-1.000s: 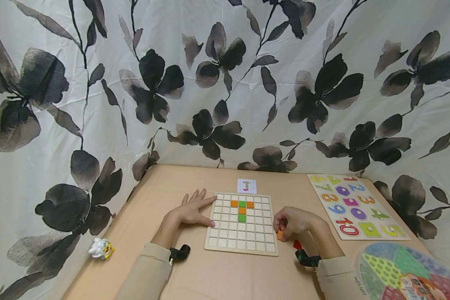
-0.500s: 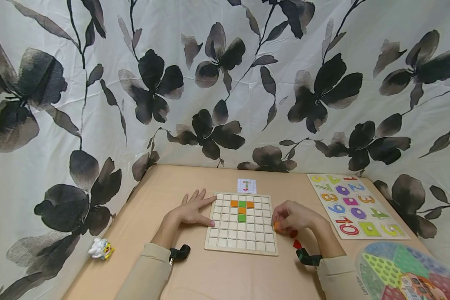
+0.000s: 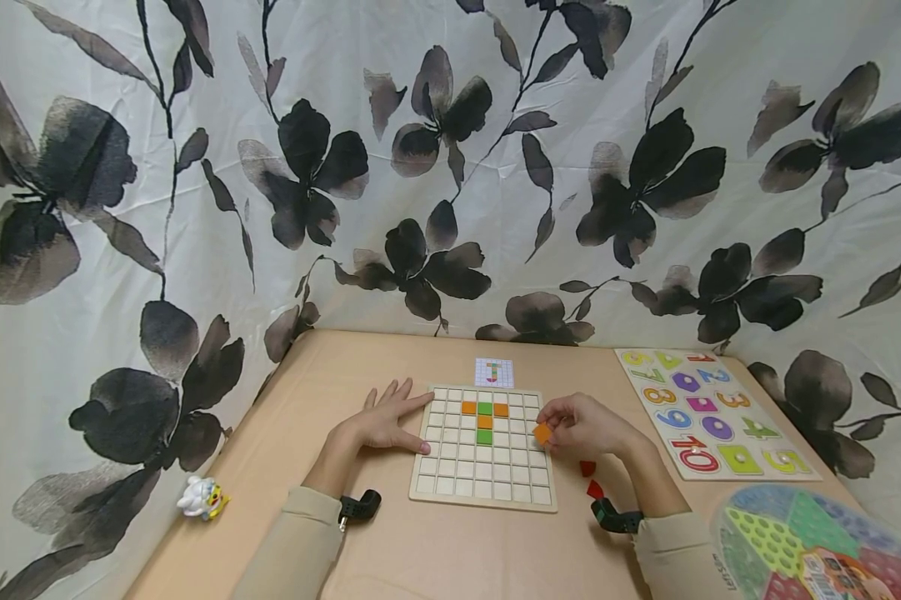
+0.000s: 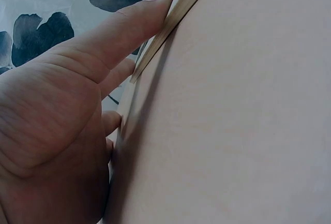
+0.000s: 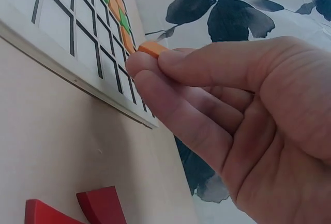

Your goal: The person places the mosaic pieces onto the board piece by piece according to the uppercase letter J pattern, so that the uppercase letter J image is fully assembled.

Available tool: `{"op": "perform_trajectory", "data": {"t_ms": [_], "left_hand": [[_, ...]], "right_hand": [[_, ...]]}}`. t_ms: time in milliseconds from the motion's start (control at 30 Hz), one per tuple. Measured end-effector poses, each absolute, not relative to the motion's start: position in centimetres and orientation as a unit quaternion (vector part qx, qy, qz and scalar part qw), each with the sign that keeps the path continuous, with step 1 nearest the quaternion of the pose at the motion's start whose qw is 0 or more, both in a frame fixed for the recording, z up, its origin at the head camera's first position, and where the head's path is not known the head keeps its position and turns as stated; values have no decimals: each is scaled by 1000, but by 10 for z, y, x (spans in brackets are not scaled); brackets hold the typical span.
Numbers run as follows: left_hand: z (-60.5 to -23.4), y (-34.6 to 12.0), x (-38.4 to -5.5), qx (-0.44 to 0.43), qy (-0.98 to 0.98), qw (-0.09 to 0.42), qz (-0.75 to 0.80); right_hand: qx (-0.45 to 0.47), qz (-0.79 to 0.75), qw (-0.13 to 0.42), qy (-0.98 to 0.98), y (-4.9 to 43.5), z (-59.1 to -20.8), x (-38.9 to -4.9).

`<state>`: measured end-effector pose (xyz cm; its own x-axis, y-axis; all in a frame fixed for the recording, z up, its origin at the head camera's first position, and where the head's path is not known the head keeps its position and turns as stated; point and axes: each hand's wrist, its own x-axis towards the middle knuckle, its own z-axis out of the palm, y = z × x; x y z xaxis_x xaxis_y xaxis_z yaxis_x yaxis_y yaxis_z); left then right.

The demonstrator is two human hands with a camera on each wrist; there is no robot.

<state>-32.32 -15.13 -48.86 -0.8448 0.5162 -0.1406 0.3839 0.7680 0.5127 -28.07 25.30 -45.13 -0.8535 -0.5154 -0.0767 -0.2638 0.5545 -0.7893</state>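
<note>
My right hand (image 3: 588, 427) pinches an orange square tile (image 3: 543, 434) between thumb and fingertips, just over the right edge of a white gridded board (image 3: 450, 487). In the right wrist view the orange tile (image 5: 151, 48) shows at the fingertips, tilted. On the board, orange and green tiles (image 3: 485, 422) form a short row with a column below its middle. My left hand (image 3: 378, 423) lies with spread fingers at the board's left edge; its thumb (image 4: 129, 27) touches the rim. Two red pieces (image 5: 106, 206) lie on the table below my right hand.
A small card (image 3: 494, 372) with a coloured grid pattern lies behind the board. A number puzzle sheet (image 3: 713, 417) and a round box with a coloured star (image 3: 803, 542) are at the right. A white and yellow toy figure (image 3: 202, 497) stands at the left.
My right hand has moved up and left from the table beside the board, lifting the orange tile to the board's right edge. Both red pieces are now uncovered. The left hand stays put.
</note>
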Motion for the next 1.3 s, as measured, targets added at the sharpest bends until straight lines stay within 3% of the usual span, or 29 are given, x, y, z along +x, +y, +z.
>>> {"op": "perform_trajectory", "data": {"t_ms": [600,1300], "left_hand": [[-489,-153,-323,243,930,137,239],[-487,-152,-322,243,929,141,242]], "right_hand": [[-210,-403,84,887,238,-451,-279],[-215,-426,49,878,204,-453,-281]]}}
